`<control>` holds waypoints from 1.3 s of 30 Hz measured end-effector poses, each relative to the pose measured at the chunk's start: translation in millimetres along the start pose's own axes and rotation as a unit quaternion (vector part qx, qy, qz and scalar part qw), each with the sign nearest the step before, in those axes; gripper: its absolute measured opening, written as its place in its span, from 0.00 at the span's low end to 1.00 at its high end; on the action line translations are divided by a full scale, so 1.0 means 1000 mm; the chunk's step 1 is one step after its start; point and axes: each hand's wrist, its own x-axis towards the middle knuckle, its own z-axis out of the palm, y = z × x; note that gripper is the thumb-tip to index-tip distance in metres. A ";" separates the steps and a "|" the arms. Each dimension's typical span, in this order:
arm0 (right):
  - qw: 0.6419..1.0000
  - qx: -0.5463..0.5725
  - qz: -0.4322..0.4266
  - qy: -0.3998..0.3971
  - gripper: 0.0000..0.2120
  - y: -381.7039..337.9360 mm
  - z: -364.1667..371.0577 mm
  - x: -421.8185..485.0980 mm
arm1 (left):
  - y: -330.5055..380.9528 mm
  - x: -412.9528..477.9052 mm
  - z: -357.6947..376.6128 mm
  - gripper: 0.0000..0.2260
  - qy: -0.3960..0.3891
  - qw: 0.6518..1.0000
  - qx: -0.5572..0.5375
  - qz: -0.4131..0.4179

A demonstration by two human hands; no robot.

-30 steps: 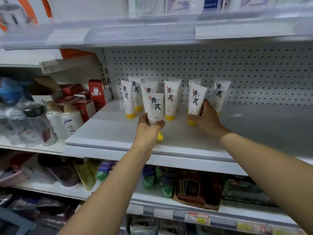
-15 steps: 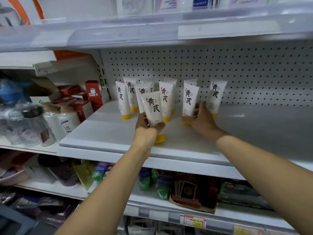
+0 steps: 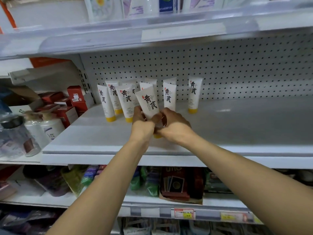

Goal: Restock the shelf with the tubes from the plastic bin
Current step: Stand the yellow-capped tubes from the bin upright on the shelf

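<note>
Tubes (image 3: 126, 102), about nine but overlapping too much for a sure count, stand far back on the shelf (image 3: 237, 124). Nearer, one tilted tube (image 3: 149, 104) is gripped low by the left hand (image 3: 142, 123) and the right hand (image 3: 174, 127), fingers curled round it.

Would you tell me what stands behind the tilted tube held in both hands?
Behind the held tube, tops of two white tubes show before the pegboard; their lower bodies and caps are covered.

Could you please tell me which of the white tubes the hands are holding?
The frontmost tube: the left hand and right hand both grip its lower part, and it leans left, while the other tubes stand untouched behind it.
</note>
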 end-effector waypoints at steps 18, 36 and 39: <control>0.983 0.063 0.098 0.145 0.18 0.103 -0.046 0.045 | -0.013 0.019 -0.009 0.12 -0.036 0.919 0.393 0.029; 0.982 0.069 0.135 0.111 0.23 0.106 -0.038 0.047 | -0.012 0.018 -0.015 0.12 -0.061 0.924 0.378 0.000; 0.976 0.068 0.167 0.124 0.25 0.104 -0.038 0.036 | -0.007 0.008 -0.022 0.11 -0.074 0.930 0.361 0.006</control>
